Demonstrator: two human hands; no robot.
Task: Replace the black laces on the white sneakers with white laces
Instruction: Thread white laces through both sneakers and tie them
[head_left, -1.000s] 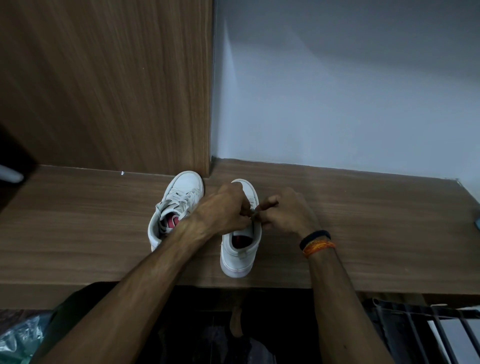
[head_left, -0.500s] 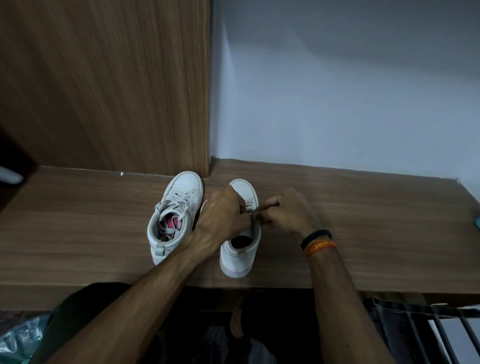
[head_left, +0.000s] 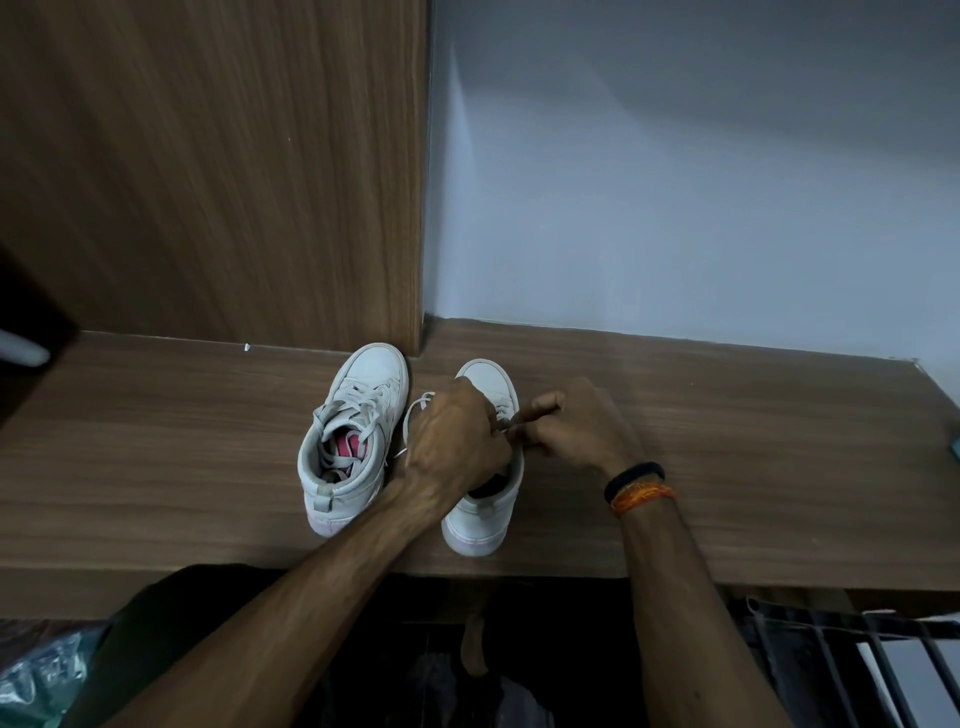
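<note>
Wooden shelf (head_left: 727, 441), near its back edge: two white sneakers. Left hand (head_left: 457, 441) and right hand (head_left: 576, 431) pinch a white lace (head_left: 415, 410) over the right sneaker (head_left: 483, 509); left sneaker (head_left: 358, 415) already laced.

Two white sneakers stood side by side on a wooden shelf (head_left: 727, 441), toes toward twelve o'clock. The left sneaker (head_left: 358, 431) was laced in white, pink lining showing inside. Over the right sneaker (head_left: 480, 514), the left hand (head_left: 457, 441) and the right hand (head_left: 576, 431) met, fingers curled, pinching a white lace (head_left: 415, 410) that looped out toward nine o'clock.
</note>
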